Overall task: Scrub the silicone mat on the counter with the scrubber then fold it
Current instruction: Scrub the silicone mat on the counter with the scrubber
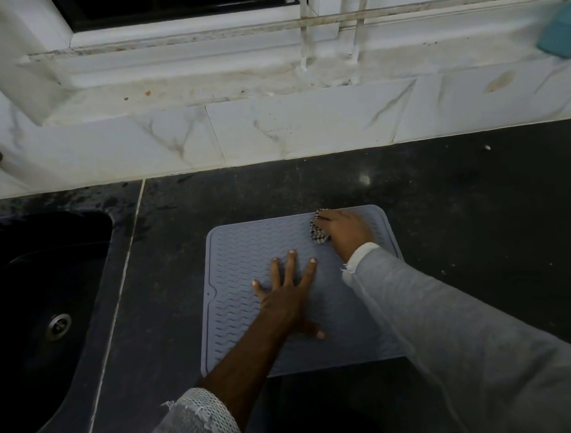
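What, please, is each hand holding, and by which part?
The right hand grips the checkered scrubber by its right side; the left hand only presses flat on the grey ridged silicone mat.

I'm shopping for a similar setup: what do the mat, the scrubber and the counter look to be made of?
Mat: likely matte grey silicone, with moulded wavy ridges and a raised rim. Scrubber: seemingly woven mesh or checked fabric, bunched in the right hand; unclear which. Counter: apparently polished black speckled stone, since it reflects light.

Your left hand point(288, 292) presses flat on the grey silicone mat point(244, 266) on the dark counter point(455, 210); your right hand point(344, 230) grips a scrubber point(318, 229) at the mat's far right corner.
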Motion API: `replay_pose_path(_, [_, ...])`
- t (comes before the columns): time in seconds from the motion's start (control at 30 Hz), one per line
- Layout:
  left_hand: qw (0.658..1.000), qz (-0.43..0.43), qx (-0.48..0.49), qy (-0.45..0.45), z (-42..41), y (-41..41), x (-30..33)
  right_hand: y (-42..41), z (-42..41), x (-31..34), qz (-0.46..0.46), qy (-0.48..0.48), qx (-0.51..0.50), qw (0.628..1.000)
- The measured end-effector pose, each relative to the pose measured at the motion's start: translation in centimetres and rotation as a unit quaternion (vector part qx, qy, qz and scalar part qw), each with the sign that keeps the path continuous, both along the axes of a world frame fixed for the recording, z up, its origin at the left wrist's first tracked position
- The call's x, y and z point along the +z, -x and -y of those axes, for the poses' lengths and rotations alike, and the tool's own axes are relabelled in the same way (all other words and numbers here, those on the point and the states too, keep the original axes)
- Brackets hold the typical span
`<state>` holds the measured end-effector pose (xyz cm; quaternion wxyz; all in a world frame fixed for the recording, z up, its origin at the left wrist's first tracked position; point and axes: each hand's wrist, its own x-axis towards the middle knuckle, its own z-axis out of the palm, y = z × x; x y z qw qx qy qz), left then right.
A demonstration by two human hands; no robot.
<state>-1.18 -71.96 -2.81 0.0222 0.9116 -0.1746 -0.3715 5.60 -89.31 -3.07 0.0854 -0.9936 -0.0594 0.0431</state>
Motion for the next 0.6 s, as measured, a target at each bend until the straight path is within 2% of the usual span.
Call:
replay_pose_path(0.1, [1.000,0.010,-0.002,0.015,-0.4,0.0,-0.6,1.0,2.9,-0.1,0.013,-0.027,-0.039,0.999])
replay_pose_path(0.2, [1.000,0.012,0.000,0.025,-0.5,0.0,-1.0,1.3,5.9,0.4,0.009,0.016,-0.044,0.999])
replay_pose_path(0.33, [1.000,0.006,0.003,0.012,-0.3,-0.1,-0.9,0.2,4.2,1.9,0.004,0.027,-0.090,0.996])
replay_pose_path(0.43, [1.000,-0.002,0.006,-0.004,0.0,-0.1,-0.4,-0.4,0.4,1.8,0.024,-0.018,-0.028,0.999])
replay_pose_path(0.5, [1.000,-0.005,0.005,-0.005,0.1,-0.1,-0.1,0.1,-1.6,1.2,0.007,-0.014,0.008,1.000])
replay_pose_path(0.6, [1.000,-0.001,0.003,0.005,-0.1,0.2,0.1,0.8,-0.6,0.5,0.004,0.006,-0.003,1.000])
